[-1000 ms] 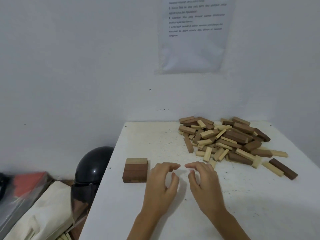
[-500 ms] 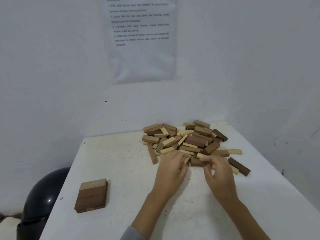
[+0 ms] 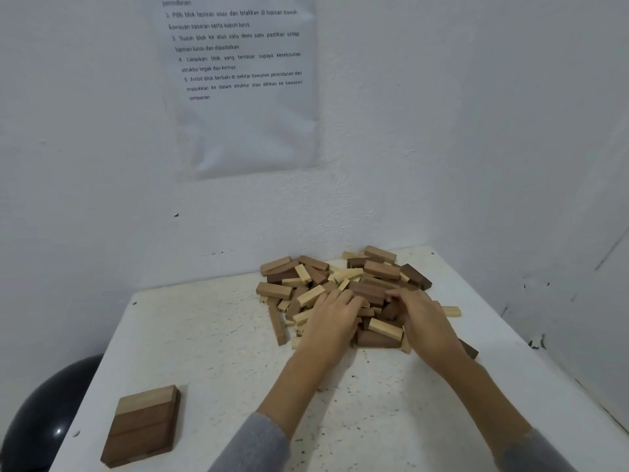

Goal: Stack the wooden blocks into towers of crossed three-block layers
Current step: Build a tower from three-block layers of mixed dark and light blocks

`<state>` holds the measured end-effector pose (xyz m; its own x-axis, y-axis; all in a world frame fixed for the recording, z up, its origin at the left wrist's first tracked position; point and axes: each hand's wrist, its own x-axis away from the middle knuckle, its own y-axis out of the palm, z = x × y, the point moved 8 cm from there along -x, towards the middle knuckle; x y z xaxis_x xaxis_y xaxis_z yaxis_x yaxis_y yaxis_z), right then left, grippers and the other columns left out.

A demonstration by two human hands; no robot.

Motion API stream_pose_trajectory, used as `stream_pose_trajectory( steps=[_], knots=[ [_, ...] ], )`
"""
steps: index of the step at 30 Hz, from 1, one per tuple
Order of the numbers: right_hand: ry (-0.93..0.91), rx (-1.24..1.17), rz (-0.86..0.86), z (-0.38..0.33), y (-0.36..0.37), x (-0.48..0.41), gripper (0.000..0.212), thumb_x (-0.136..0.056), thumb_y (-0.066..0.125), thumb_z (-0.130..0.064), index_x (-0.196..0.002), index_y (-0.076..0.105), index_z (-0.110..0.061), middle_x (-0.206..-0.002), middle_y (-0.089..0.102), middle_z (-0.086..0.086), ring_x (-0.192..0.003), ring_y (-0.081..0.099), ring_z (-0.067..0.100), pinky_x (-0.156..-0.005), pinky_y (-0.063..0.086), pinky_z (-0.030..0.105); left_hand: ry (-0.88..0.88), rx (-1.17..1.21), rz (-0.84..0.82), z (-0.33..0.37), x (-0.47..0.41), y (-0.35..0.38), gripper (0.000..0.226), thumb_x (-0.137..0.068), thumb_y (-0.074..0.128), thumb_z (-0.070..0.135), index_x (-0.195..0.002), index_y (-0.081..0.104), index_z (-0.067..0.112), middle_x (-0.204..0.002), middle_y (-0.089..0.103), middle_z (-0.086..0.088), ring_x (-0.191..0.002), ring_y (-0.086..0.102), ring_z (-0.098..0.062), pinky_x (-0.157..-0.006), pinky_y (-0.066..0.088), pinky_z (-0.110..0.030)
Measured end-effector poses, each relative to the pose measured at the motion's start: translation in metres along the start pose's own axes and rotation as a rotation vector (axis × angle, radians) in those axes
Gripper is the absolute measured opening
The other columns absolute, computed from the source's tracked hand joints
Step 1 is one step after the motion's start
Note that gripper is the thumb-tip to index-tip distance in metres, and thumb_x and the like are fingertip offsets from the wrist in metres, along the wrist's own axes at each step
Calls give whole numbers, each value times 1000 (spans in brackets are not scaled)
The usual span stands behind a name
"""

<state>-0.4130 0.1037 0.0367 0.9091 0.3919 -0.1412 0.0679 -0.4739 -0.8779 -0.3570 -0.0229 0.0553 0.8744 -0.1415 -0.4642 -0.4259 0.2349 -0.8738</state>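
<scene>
A loose pile of light and dark wooden blocks (image 3: 376, 269) lies at the far right of the white table (image 3: 211, 338). Both my hands are in the pile's near side. My left hand (image 3: 332, 323) lies over several blocks with bent fingers, and its palm hides whether it holds one. My right hand (image 3: 425, 323) curls its fingers and thumb round a dark brown block (image 3: 391, 310). A low flat stack (image 3: 143, 427), with one light and two brown blocks on top, sits at the near left corner, far from both hands.
A black helmet (image 3: 44, 413) sits below the table's left edge. White walls close the table in at the back and right, with a printed sheet (image 3: 245, 97) taped to the back wall. A lone light block (image 3: 451, 311) lies right of the pile.
Both hands moved from the bare table near the stack to the pile and pushed deeper into it. The view swung right, so the stack now sits at the lower left.
</scene>
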Motion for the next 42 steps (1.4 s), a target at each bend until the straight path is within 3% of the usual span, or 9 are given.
stream_pose_trajectory(
  steps=[7, 12, 14, 17, 22, 26, 31, 36, 42],
  knots=[
    [-65, -31, 18, 3, -3, -5, 57, -86, 51, 10, -133, 50, -23, -121, 55, 5, -112, 50, 24, -97, 40, 36, -4, -58, -46, -2, -3, 8, 46, -50, 92, 10, -86, 68, 25, -80, 64, 10, -74, 59, -14, -71, 28, -27],
    [-178, -84, -12, -1, -2, -5, 72, -79, 48, 21, -131, 51, -29, -96, 40, -25, -103, 49, 16, -92, 48, 38, 28, 137, -33, 0, 0, 5, 22, -76, 68, 6, -97, 67, 15, -88, 64, -1, -68, 62, -19, -57, 44, -26],
    [-191, -158, 4, 2, -2, -5, 74, -79, 47, 22, -132, 48, -31, -100, 42, -15, -101, 49, 12, -89, 50, 25, -11, 224, -33, -2, 0, 2, 24, -88, 53, 13, -109, 66, 10, -94, 61, -7, -60, 54, -16, -49, 39, -24],
    [-164, -309, 5, 0, -7, -7, 55, -91, 45, 12, -134, 45, -22, -111, 37, -3, -105, 42, -6, -86, 35, 0, -103, 297, -31, -13, 0, -2, 33, -95, 53, 10, -128, 54, 6, -109, 47, -9, -70, 49, -14, -61, 47, -27],
    [-112, -450, -8, -10, -14, -23, 36, -98, 39, 2, -125, 47, -21, -113, 35, 0, -101, 39, -13, -84, 29, -3, -257, 525, 18, -33, -9, -13, 15, -98, 43, 5, -110, 52, 7, -106, 41, -1, -84, 47, -6, -72, 40, -11],
    [-73, -436, -2, -14, -19, -49, 23, -100, 43, -16, -121, 49, -22, -115, 44, -1, -99, 48, 4, -82, 40, 17, -310, 682, 28, -45, -24, -9, 8, -101, 44, 15, -100, 48, 22, -100, 50, 0, -84, 49, -1, -75, 40, -15],
    [-74, -101, -7, -10, -18, -87, 25, -93, 60, -23, -115, 57, -12, -104, 40, 3, -89, 53, 21, -83, 46, 32, -410, 718, 30, -62, -38, 2, 19, -100, 48, 25, -114, 53, 13, -109, 56, -7, -97, 54, -12, -79, 42, -15],
    [-73, 101, -128, -4, 1, -102, 17, -90, 64, -26, -93, 57, -10, -98, 40, 4, -90, 53, 26, -81, 46, 36, -449, 742, 58, -65, -41, -1, 24, -99, 51, 29, -117, 56, 14, -109, 58, -1, -98, 54, -8, -77, 41, -10],
    [-95, -39, 108, -14, -13, -92, 23, -86, 70, -28, -92, 59, -9, -92, 53, 4, -92, 53, 26, -80, 43, 37, -487, 780, 92, -67, -31, -9, 19, -96, 56, 32, -110, 59, 19, -98, 62, 4, -91, 58, -7, -77, 49, -21]
  ],
)
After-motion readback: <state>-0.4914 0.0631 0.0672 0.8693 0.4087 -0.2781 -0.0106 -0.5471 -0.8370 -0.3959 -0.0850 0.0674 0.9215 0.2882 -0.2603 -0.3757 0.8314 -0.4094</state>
